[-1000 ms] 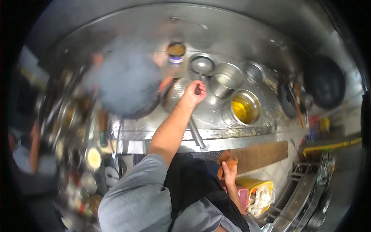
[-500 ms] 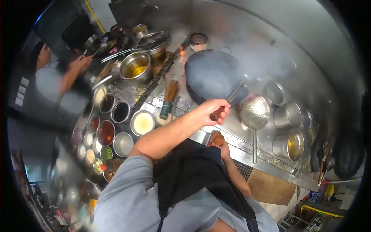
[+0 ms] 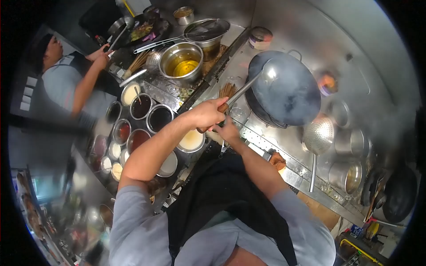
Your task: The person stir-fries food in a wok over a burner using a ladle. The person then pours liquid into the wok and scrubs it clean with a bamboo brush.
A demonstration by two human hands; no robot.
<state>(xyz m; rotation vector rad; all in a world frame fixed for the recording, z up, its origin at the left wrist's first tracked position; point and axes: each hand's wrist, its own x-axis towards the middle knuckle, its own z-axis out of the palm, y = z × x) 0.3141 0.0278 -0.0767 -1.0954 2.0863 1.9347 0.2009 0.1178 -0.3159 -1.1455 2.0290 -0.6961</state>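
A long-handled ladle point(image 3: 249, 88) is gripped by its wooden end in my left hand point(image 3: 207, 114). Its round bowl is over the near left part of the smoking dark wok point(image 3: 301, 93). Just below and right of that fist is my right hand point(image 3: 228, 132), its fingers bent around the spot where a bamboo brush point(image 3: 227, 90) has its handle. My left hand and the ladle hide part of this, so I cannot tell what those fingers hold. A bowl of cream-coloured liquid point(image 3: 191, 141) stands beside both hands, partly covered by my left forearm.
A perforated skimmer point(image 3: 318, 135) lies right of the wok, near steel pots point(image 3: 348, 177). Left are sauce containers point(image 3: 160, 119), a pot of yellow oil point(image 3: 181, 62) and a strainer point(image 3: 206, 30). Flame point(image 3: 327, 84) shows behind the wok. A co-worker point(image 3: 66, 77) handles another pan.
The view has shifted, so the wok sits further right. My left hand has brought the ladle back and left, its bowl now over the wok. My right hand has left the brown cloth-like lump for the brush.
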